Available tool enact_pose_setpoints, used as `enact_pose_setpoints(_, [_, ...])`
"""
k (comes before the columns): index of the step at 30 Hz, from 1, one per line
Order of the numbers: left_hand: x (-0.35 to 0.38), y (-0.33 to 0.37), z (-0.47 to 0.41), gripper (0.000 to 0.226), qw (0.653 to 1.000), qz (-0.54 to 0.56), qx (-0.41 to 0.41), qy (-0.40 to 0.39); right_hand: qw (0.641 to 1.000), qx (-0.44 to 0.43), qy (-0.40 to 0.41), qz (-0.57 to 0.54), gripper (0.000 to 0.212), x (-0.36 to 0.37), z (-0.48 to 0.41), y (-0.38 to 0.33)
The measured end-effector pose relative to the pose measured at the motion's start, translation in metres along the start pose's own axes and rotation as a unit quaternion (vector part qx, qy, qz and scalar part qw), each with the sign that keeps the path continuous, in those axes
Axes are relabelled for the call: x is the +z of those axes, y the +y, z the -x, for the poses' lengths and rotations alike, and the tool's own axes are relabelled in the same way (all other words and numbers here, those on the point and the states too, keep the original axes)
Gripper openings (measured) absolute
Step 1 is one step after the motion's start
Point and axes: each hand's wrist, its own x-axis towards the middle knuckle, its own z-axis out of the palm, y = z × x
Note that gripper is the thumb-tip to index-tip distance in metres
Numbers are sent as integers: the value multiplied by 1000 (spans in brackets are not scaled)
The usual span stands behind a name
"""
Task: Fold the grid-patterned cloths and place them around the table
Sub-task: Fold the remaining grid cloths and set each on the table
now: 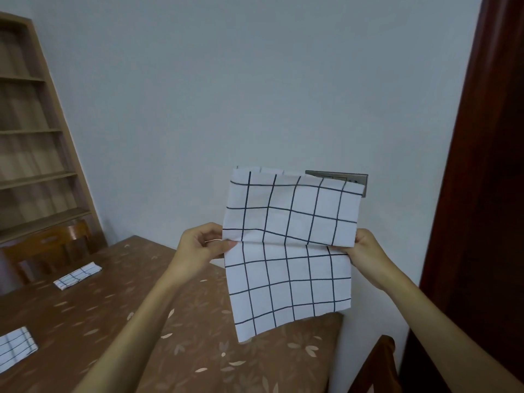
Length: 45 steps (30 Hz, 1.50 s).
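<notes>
I hold a white cloth with a dark grid pattern [289, 251] up in the air above the table's far right corner. My left hand [202, 245] pinches its left edge at mid-height, and my right hand [365, 252] pinches the right edge at the same height. A crease runs across the cloth between the two hands; the upper half stands up, the lower half hangs down. Two folded grid cloths lie on the table [119, 302]: one [77, 276] near the far left side, another [15, 347] at the left frame edge, partly cut off.
The table carries a brown cover with a leaf pattern. A wooden chair [48, 248] stands at its far left, and a chair back [377, 367] shows at the lower right. A wooden bookshelf [31, 131] lines the left wall. A dark door frame [487, 165] stands right, a wall socket [354, 178] behind the cloth.
</notes>
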Motion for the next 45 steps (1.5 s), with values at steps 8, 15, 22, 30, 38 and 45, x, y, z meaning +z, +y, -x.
enact_pose_setpoints(8, [-10, 3, 0, 30, 999, -20, -32, 14, 998, -3, -66, 26, 57, -4, -3, -4])
enact_pose_setpoints(15, [-7, 11, 5, 28, 999, 21, -49, 2, 992, 39, -67, -100, 51, -1, -2, -4])
enact_pose_setpoints(22, [1, 17, 8, 14, 995, -102, -17, -4, 998, -50, 11, 37, 23, 6, 0, -4])
enact_pose_setpoints(30, [30, 15, 5, 20, 952, -215, -12, -218, 982, -119, -81, 124, 46, 30, 2, -28])
enact_pose_setpoints(38, [32, 9, 5, 16, 994, -56, -11, -94, 991, -80, 20, 110, 59, 31, 2, -22])
enact_pose_setpoints(45, [28, 2, 5, 29, 990, 111, -81, -16, 1000, 16, -4, 6, 76, 29, 5, -5])
